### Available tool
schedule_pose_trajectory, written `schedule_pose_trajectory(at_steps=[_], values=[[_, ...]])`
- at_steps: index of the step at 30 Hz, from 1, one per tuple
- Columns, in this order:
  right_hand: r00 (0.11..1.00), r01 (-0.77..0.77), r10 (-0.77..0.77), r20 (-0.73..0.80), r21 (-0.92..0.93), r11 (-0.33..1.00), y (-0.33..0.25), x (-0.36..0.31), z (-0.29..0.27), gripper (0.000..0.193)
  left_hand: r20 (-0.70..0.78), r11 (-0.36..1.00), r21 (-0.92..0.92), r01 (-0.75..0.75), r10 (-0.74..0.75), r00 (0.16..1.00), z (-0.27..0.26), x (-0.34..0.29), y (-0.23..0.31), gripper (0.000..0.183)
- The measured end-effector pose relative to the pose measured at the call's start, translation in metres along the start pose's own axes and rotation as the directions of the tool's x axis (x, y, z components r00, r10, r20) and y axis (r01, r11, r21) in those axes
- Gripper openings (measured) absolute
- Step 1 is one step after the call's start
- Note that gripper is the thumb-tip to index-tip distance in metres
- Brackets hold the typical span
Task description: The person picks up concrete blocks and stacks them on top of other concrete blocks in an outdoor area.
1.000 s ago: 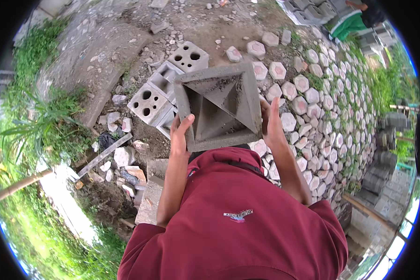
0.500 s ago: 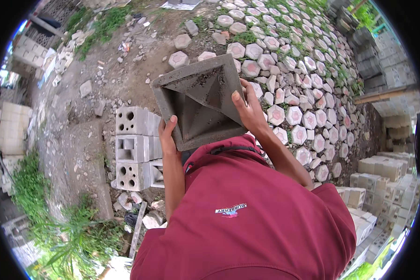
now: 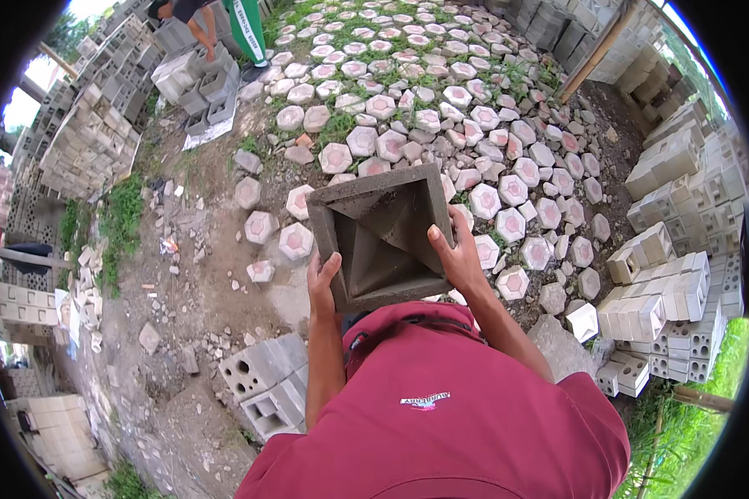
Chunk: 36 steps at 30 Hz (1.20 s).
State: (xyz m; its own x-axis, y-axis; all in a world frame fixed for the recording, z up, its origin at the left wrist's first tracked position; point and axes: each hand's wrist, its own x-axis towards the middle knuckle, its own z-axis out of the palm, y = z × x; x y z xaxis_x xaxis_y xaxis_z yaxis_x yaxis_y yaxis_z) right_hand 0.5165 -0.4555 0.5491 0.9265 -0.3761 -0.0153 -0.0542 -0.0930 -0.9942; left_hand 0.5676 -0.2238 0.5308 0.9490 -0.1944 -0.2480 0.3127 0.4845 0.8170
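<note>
A square, dark grey concrete breeze block [image 3: 391,233], hollowed with slanting inner faces, is held up in front of my body. At its lower left side my left hand [image 3: 323,285] grips the edge, the thumb on the front rim. My right hand [image 3: 459,256] clasps the right side, its thumb also over the rim and its other fingers partly hidden behind. Below the left forearm, lighter grey concrete blocks [image 3: 262,378] with round and square holes sit on the ground.
Hexagonal pavers [image 3: 487,200] and rubble spread ahead and to the right. Block stacks [image 3: 666,291] stand at the right, beside a wooden post [image 3: 599,50]. Far left, a person [image 3: 195,21] bends over similar grey blocks [image 3: 216,87] near someone's green trouser leg [image 3: 245,29].
My view has turned and tipped up, bringing the other people and their blocks into sight. Both hands keep their hold on the breeze block, which sits lower in the picture and less tilted.
</note>
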Motion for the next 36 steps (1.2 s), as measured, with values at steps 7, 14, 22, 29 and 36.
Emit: schedule_pose_trajectory(at_steps=[7,14,22,29,36], values=[[0.979,0.07,-0.069,-0.19,-0.005,0.998,-0.024,0.11,-0.01,0.073,0.211,0.999,0.025,0.041,-0.045,0.976,0.062,0.145,0.032,0.046],[0.948,0.041,0.067,-0.312,0.329,0.944,-0.002,0.222,-0.018,0.084,0.353,0.99,0.069,0.126,-0.142,0.925,0.106,0.275,0.053,0.045],[0.877,0.079,0.054,-0.477,0.253,0.964,-0.029,0.308,-0.059,0.069,0.39,0.95,0.161,0.267,-0.31,0.867,0.188,0.383,0.044,0.05],[0.833,0.151,0.005,-0.554,0.236,0.96,0.008,0.416,-0.142,0.068,0.466,0.896,0.022,0.443,-0.401,0.788,0.289,0.492,-0.013,0.052],[0.835,-0.061,0.111,-0.539,0.11,0.992,0.008,0.544,-0.254,0.075,0.32,0.908,0.071,0.412,-0.412,0.853,0.414,0.591,-0.06,0.06]])
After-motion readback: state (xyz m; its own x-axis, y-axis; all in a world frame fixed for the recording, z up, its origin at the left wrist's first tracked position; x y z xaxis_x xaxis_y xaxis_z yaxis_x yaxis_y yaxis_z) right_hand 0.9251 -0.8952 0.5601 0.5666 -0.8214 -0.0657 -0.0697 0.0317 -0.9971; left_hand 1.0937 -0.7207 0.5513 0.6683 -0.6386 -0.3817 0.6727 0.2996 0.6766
